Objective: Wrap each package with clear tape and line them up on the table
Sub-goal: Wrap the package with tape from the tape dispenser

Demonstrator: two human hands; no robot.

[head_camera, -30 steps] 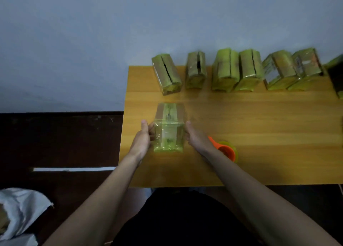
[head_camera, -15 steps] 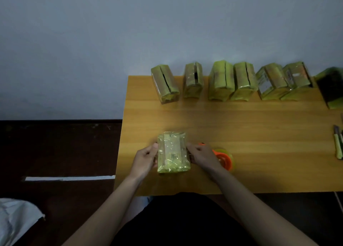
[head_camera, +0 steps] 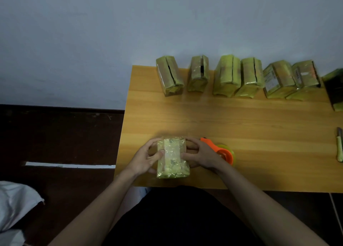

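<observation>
Pale blue-grey wall [head_camera: 130,32] fills the upper half of the room, and below it on the left the dark floor [head_camera: 55,134] runs along, with one thin white strip on it and a piece of white cloth [head_camera: 14,205] at the lower left corner. Against the wall stands the wooden table [head_camera: 259,119], its top light orange-brown with a visible grain. Along its far edge a row of yellow-green packages [head_camera: 233,76] stands side by side, six of them shiny with clear film; the two at the left stand a little apart, while the others touch in pairs. A further dark package [head_camera: 334,89] sits at the right border, partly cut off. Near the front edge of the table lies the package being worked on [head_camera: 172,157], flat, its long side pointing away from the person, with wrinkled clear tape over its top. The left hand [head_camera: 144,160] holds its left side, the thumb lying on the top face and the fingers curled around the edge. The right hand [head_camera: 202,154] holds its right side in the same manner, fingers bent over the far corner and the thumb pressing near the middle. Just behind the right hand the orange tape dispenser [head_camera: 222,153] rests on the table, partly hidden by the knuckles. At the right border lies a small knife with a pale green handle [head_camera: 340,149], well apart from the hands.
</observation>
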